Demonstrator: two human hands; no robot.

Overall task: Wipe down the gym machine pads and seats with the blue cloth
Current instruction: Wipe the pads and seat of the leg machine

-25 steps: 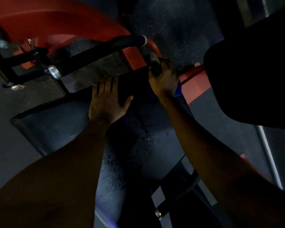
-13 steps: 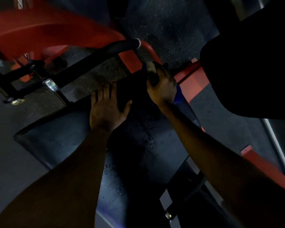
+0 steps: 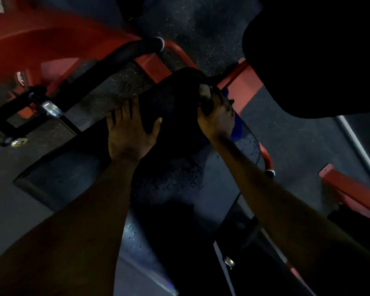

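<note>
I am looking down over both forearms at a long dark bench pad that runs away from me and narrows toward its far end. The light is poor and much of the middle of the pad lies in shadow.

The left grip lies flat and released on the pad's far part. Its fingers are straight and pointing away from me, and the thumb is spread out to the right. It holds nothing and only rests on the surface.

The right grip is clenched around the blue cloth at the far right edge of the pad. The fingers are curled over that edge. The cloth shows as a blue fold under and just right of the palm, pressed against the pad. How much cloth is bunched inside the grip I cannot tell.

Small droplets glint on the pad near the right forearm, and more lie closer to me.

Beyond the pad, a black padded bar with a metal ring at its end crosses in front of a red frame. A second large dark pad fills the upper right. The speckled floor shows between them.
</note>
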